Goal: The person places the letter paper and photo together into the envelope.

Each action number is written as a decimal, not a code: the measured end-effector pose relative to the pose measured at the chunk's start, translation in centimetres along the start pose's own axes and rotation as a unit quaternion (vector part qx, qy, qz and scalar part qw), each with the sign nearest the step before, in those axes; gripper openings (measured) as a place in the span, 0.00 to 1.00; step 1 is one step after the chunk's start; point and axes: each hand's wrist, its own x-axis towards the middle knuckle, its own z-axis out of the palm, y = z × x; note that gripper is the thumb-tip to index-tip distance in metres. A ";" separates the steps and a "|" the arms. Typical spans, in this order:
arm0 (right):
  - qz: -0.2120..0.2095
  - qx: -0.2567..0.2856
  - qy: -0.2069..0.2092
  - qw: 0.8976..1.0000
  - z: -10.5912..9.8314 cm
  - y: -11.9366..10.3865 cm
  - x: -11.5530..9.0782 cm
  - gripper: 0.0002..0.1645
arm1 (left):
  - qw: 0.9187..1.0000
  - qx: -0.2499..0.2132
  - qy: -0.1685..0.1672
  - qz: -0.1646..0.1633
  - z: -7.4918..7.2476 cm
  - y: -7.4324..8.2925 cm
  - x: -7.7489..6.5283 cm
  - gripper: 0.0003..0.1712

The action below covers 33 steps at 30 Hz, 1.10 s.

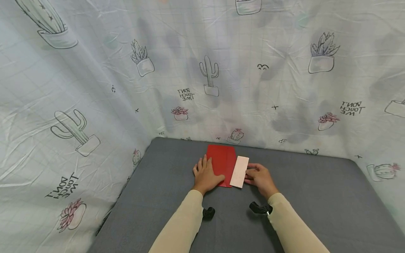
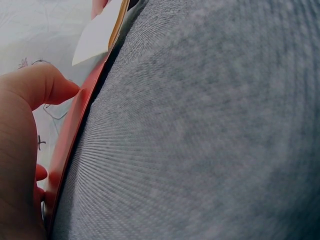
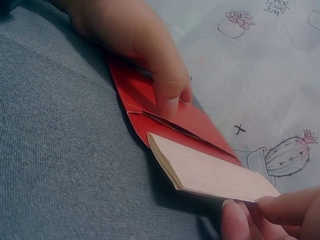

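A red envelope (image 1: 221, 160) lies on the grey cloth, its flap side to the right and its slit-like mouth showing in the right wrist view. My left hand (image 1: 206, 175) rests on it, fingers spread over its left part and the thumb (image 2: 62, 90) pressing near its lower edge. Just right of it, a folded cream paper (image 3: 215, 167) is pinched at its outer edge by my right hand (image 1: 260, 178), thumb above and fingers below. The paper's inner side overlaps the envelope's flap (image 3: 177, 137). In the left wrist view the paper's layered edge shows.
A grey cloth-covered table (image 1: 152, 218) extends on all sides of the hands. Behind it and at its left hangs a pale curtain (image 1: 240, 91) printed with potted cacti. Black wrist mounts (image 1: 261, 208) stick out inward from both sleeves.
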 end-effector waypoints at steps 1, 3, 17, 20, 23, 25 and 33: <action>-0.001 0.002 -0.001 1.000 0.1 0.0 -0.1 0.25 | 1.000 -0.001 0.000 -0.001 0.0 0.0 0.0 0.59; 0.000 0.003 -0.001 1.000 0.3 0.0 -0.2 0.25 | 1.000 0.001 -0.002 -0.003 0.0 0.0 0.0 0.59; -0.001 0.000 -0.002 1.000 1.5 0.3 -0.1 0.23 | 1.000 0.013 -0.009 -0.011 -0.8 0.7 -0.3 0.58; -0.002 -0.007 -0.001 1.000 1.7 0.4 -0.1 0.23 | 1.000 0.014 -0.008 -0.011 -0.9 0.7 -0.4 0.57; 0.000 -0.011 0.001 1.000 1.8 0.4 0.0 0.23 | 1.000 0.014 -0.007 -0.009 -0.9 0.7 -0.4 0.57; 0.002 -0.014 0.003 1.000 1.8 0.4 0.1 0.23 | 1.000 0.014 -0.006 -0.008 -0.9 0.6 -0.4 0.57; 0.002 -0.018 -0.002 1.000 2.1 0.4 0.1 0.23 | 1.000 0.014 -0.009 -0.007 -0.8 0.4 -0.4 0.58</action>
